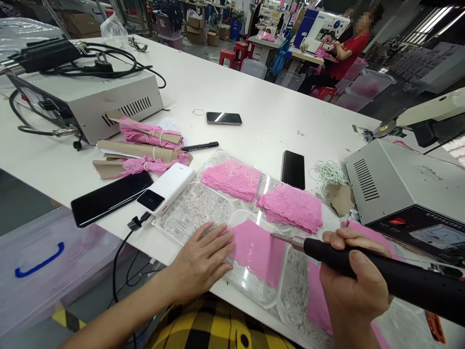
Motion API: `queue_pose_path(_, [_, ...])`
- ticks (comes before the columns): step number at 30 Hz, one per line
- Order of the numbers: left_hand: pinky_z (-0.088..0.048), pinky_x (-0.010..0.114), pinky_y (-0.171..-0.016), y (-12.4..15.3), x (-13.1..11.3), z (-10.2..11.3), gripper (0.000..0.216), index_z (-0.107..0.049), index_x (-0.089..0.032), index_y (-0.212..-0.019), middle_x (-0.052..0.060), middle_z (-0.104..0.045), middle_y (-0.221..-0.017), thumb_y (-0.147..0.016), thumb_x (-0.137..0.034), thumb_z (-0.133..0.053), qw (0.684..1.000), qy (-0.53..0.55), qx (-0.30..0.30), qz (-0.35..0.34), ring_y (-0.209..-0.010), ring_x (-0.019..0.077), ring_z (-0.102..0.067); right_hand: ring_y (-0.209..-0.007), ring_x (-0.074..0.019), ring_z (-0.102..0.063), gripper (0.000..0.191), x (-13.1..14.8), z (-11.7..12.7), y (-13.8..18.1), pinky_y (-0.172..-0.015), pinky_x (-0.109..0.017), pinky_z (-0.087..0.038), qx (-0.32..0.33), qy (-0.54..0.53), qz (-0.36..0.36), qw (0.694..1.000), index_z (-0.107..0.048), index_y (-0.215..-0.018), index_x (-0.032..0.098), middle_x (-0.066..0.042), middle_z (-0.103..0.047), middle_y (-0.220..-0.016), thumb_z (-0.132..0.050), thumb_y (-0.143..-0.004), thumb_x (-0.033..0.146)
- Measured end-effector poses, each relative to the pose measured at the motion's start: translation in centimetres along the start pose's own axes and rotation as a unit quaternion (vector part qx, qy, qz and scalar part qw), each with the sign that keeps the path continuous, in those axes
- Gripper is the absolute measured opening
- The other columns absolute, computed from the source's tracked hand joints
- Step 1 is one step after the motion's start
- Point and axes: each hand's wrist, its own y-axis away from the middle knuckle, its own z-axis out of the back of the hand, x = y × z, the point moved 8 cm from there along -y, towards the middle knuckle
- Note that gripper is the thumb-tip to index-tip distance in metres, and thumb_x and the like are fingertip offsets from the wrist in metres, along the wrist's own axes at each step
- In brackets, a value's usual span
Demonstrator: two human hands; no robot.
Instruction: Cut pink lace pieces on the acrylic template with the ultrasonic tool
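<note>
At the lower centre of the frame, a flat pink cloth (256, 254) lies on a clear plastic sheet (196, 206) with rounded outlines, spread over the tabletop (254, 106). The left hand (203, 261) rests palm down, its grip loose and holding nothing, fingertips on the cloth's left edge. The right hand (358, 286), lower right, has its grip closed round the black handle of a pen-like tool (410, 278); the tool's metal tip is at the cloth's upper right part, and whether it presses or hangs just above I cannot tell.

Above the cloth are two pink lace stacks (232, 179) (290, 206), side by side on the sheet. More pink fabric (317, 295) shows at lower right, partly behind the right hand.

Left of centre, a white power bank (174, 184) overlaps the sheet's corner, with a large black phone (109, 198) just beside it. Tied pink bundles (152, 133) and a black pen (200, 146) lie above them. A grey box (114, 104) with cables on top fills the upper left; another grey box (392, 179) stands at the right edge, near tangled string (330, 173). At upper right, a person in red (354, 51) sits at a sewing machine (323, 29).
</note>
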Motion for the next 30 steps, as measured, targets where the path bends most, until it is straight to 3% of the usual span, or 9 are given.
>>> queue_pose_path(10, [-0.036, 0.048, -0.115, 0.9, 0.2, 0.8, 0.031, -0.059, -0.012, -0.126, 0.011, -0.064, -0.13, -0.098, -0.023, -0.049, 1.0, -0.01, -0.006, -0.009, -0.133, 0.027, -0.049, -0.065, -0.0117, -0.05, 0.008, -0.8, -2.1, 0.4, -0.069, -0.035, -0.048, 0.016, -0.017, -0.028, 0.999, -0.062, -0.072, 0.02, 0.0, -0.057, -0.083, -0.062, -0.065, 0.024])
queue_pose_path(24, [-0.038, 0.048, -0.114, 1.6, 0.6, 1.1, 0.032, -0.06, -0.012, -0.125, 0.01, -0.063, -0.131, -0.098, -0.026, -0.05, 1.0, 0.001, 0.001, 0.007, -0.133, 0.0272, -0.05, -0.065, -0.0121, -0.048, 0.009, -0.5, -2.1, 0.1, -0.07, -0.035, -0.046, -0.001, -0.013, -0.023, 1.0, -0.062, -0.072, 0.02, -0.001, -0.057, -0.081, -0.059, -0.063, 0.02])
queue_pose_path(30, [-0.036, 0.049, -0.114, 2.4, 1.0, 1.2, 0.034, -0.058, -0.011, -0.127, 0.011, -0.061, -0.133, -0.1, -0.028, -0.048, 1.0, -0.015, 0.007, 0.006, -0.136, 0.0274, -0.046, -0.065, -0.0112, -0.048, 0.01, -1.0, -3.8, 0.4, -0.07, -0.035, -0.046, 0.027, -0.027, -0.038, 0.999, -0.061, -0.073, 0.019, 0.0, -0.056, -0.082, -0.059, -0.063, 0.021])
